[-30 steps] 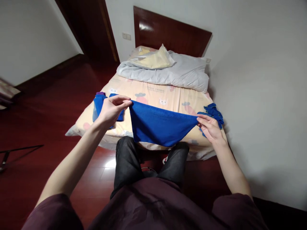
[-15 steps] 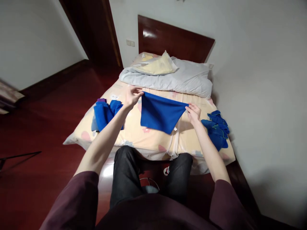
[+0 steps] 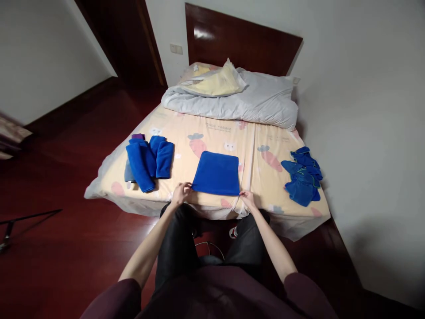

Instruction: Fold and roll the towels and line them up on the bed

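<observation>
A square blue cloth (image 3: 217, 173) lies flat on the bed near its front edge. My left hand (image 3: 181, 193) pinches the cloth's near left corner. At the near right corner, my right hand (image 3: 247, 199) is closed on the edge between thumb and fingers. To the left sits a group of folded blue cloths (image 3: 142, 161), with a bit of purple cloth (image 3: 138, 137) behind them. Over on the right is a loose heap of crumpled blue cloths (image 3: 302, 179), some with green edging.
The bed (image 3: 219, 124) has a cream sheet printed with carrots. A grey quilt (image 3: 265, 99) and a pale yellow pillow (image 3: 221, 84) lie by the dark wooden headboard (image 3: 242, 37). A thin black stand leg (image 3: 29, 216) rests on the red floor at left.
The blue cloth, held up by its far corners before, now lies spread flat on the sheet. Both hands have come down towards me, to its near corners.
</observation>
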Available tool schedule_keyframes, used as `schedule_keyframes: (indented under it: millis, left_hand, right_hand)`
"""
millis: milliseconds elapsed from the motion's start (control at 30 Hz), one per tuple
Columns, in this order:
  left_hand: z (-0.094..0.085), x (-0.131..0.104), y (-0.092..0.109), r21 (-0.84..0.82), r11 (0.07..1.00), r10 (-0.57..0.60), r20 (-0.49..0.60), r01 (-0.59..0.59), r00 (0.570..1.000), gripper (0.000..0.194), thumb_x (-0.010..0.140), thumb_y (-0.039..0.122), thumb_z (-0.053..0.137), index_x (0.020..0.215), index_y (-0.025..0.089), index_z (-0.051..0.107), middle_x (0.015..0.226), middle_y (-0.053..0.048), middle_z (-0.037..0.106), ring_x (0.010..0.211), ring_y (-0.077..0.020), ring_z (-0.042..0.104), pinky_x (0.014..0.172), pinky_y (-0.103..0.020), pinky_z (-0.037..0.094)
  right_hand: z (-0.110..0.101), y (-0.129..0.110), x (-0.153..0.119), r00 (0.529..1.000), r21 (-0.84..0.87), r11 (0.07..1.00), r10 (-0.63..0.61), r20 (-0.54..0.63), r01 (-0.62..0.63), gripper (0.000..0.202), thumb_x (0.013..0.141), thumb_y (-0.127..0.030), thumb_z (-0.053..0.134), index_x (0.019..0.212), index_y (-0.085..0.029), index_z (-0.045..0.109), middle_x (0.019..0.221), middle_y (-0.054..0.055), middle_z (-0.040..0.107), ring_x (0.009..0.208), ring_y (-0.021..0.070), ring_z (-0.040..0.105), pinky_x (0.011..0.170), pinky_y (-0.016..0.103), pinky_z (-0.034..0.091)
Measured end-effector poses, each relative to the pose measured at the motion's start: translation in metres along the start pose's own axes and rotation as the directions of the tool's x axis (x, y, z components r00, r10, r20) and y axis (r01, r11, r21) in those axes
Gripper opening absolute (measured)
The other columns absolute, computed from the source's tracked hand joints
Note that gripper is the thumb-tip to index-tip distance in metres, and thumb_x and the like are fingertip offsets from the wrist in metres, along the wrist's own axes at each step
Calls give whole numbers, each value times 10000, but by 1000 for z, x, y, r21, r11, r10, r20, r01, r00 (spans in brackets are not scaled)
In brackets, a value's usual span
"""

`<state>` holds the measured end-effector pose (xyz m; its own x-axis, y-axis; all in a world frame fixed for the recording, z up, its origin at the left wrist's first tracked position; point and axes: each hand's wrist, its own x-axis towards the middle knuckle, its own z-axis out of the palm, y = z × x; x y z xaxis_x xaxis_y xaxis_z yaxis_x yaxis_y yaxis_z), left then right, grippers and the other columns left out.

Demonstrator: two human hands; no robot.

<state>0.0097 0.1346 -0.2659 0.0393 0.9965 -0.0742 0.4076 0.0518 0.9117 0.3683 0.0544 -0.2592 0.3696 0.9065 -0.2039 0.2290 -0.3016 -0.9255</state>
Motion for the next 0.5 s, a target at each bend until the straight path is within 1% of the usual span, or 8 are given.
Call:
schedule_keyframes:
  millis: [33,67,100,167,233,300,400,500]
  left_hand:
    - [6,-5,-14,19,998,-61,49,60,997,334,597,202,841,883,240,671,776,-33,699,969,-290,635,923,-382,457]
    - [12,-9,-25,22,994,-110,71,109,991,380,583,203,843,913,243,659,776,-27,701,943,-288,651,909,-379,466]
    - [16,-11,-34,8,989,-149,76,148,986,416,584,218,843,949,243,645,784,-23,706,920,-283,665,892,-373,476]
    - [23,-10,-45,-68,978,-196,41,199,980,448,620,275,832,1011,234,618,812,-25,719,892,-267,687,863,-358,491]
    - [28,-7,-50,-159,962,-224,-7,220,975,442,654,322,812,1032,218,608,800,-30,724,873,-254,700,842,-342,501]
    - [32,-4,-52,-232,944,-250,-42,234,967,435,656,343,807,1019,201,615,757,-32,719,842,-245,706,819,-333,510]
    - [32,-6,-54,-311,925,-257,-85,220,963,464,636,370,819,1016,177,635,760,-46,734,814,-236,716,795,-329,531]
    - [29,-12,-60,-325,928,-233,-119,184,965,507,635,408,825,1041,151,662,823,-78,758,827,-239,732,792,-334,556]
  right_hand:
    - [4,9,-8,999,-3,1000,29,22,-29,154,559,-147,666,564,-270,573,620,16,656,658,252,637,666,396,544]
    - [7,16,-14,998,2,998,58,37,-58,155,547,-146,677,551,-262,573,592,9,643,622,239,627,632,377,532]
    - [9,21,-18,996,18,997,80,43,-81,146,546,-156,690,554,-255,583,591,7,646,612,227,625,613,355,521]
    - [12,25,-20,995,77,992,102,18,-103,118,570,-209,722,594,-245,612,645,20,683,649,217,643,598,319,507]
    - [14,27,-17,995,138,986,99,-27,-94,135,599,-291,753,643,-242,635,716,43,720,701,222,659,580,302,495]
    - [16,29,-13,993,177,980,104,-54,-93,208,592,-363,788,666,-242,637,750,62,735,714,229,658,548,296,475]
    - [20,38,-8,987,224,970,123,-105,-97,338,530,-438,833,678,-227,614,718,67,714,688,220,642,517,276,442]
    - [20,50,-6,974,248,965,135,-180,-88,440,490,-510,825,694,-207,579,656,39,663,637,183,608,507,246,408]
